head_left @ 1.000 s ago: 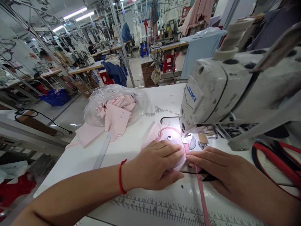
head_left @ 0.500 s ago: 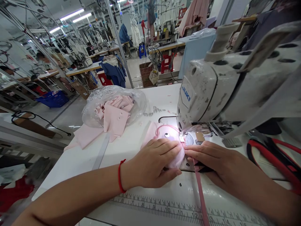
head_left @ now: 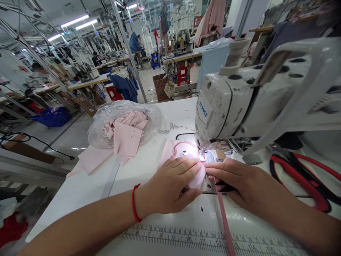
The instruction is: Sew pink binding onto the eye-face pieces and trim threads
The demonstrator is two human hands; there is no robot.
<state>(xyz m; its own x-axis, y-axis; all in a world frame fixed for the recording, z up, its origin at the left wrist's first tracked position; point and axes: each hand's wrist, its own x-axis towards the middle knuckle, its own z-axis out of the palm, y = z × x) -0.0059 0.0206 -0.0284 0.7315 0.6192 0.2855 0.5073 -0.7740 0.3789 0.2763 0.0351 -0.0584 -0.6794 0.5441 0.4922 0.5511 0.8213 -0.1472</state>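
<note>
My left hand (head_left: 173, 185) lies flat on a pink fabric piece (head_left: 166, 151) with an eye-like black-and-white dot and a curved pink edging, pressing it against the sewing machine bed. My right hand (head_left: 234, 177) has its fingers together at the fabric's right edge, pinching a narrow pink strip (head_left: 223, 217) that trails toward me over the table. Black pointed blades (head_left: 223, 186) stick out from under that palm; the rest of this tool is hidden. Both hands' fingertips meet just in front of the lit presser foot (head_left: 203, 156) of the white sewing machine (head_left: 221, 103).
A clear plastic bag (head_left: 98, 128) with pink cut pieces (head_left: 128, 138) stands at the back left. Red-and-black scissors (head_left: 301, 177) lie at the right, beside the machine. A ruler scale (head_left: 186, 239) runs along the table's front. Behind are other sewing tables and a blue basket (head_left: 52, 116).
The whole view has shifted, so the machine and table appear slightly farther left. Both hands keep nearly the same place on the fabric by the presser foot.
</note>
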